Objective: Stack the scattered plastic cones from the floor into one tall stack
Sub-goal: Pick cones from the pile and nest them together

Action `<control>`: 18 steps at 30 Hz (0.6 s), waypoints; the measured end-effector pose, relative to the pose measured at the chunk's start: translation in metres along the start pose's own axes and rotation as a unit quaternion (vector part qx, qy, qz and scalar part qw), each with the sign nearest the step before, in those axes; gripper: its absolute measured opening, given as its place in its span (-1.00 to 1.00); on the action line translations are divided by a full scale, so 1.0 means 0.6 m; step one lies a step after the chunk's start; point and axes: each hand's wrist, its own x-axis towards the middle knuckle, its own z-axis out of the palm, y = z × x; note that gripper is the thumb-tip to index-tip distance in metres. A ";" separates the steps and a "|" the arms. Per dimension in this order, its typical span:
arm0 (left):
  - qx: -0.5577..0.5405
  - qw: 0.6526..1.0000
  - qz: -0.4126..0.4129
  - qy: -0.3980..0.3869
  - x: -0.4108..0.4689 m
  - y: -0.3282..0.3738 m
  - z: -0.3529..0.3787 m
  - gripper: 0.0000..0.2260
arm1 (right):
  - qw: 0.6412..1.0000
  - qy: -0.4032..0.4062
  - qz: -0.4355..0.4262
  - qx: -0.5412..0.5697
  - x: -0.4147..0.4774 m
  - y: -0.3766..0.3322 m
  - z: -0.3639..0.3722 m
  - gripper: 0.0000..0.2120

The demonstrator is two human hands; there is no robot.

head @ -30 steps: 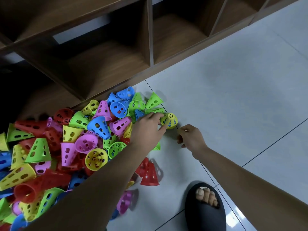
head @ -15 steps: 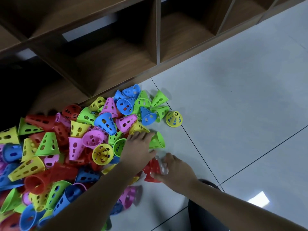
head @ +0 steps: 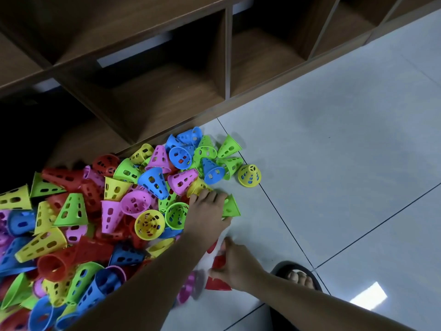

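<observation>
A heap of perforated plastic cones (head: 100, 220) in red, yellow, green, blue and pink covers the floor at the left. My left hand (head: 206, 215) lies over the heap's right edge, its fingers reaching a green cone (head: 230, 206) on the tile; whether it grips that cone is unclear. My right hand (head: 235, 263) grips a red cone (head: 218, 273) low on the floor just below the left hand. A lone yellow cone (head: 249, 175) sits apart at the heap's far right.
A dark wooden shelf unit (head: 167, 75) with open cubbies runs along the back, its base touching the heap. Pale grey floor tiles (head: 346, 151) spread to the right. A foot in a black sandal (head: 298, 280) stands just right of my right hand.
My left hand left the yellow cone at the far right and drew back to the green cone. My right hand moved down and took hold of the red cone.
</observation>
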 end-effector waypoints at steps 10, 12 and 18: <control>-0.195 0.975 -0.091 0.054 0.070 0.006 -0.075 -0.49 | 0.986 0.130 0.026 0.101 0.017 0.035 -0.141 -0.82; -0.204 0.973 -0.090 0.050 0.092 0.012 -0.092 -0.47 | 0.990 0.124 0.004 0.062 0.016 0.045 -0.154 -0.77; -0.203 0.976 -0.067 0.027 0.152 0.053 -0.130 -0.46 | 0.992 0.096 -0.076 -0.002 -0.003 0.063 -0.137 -0.72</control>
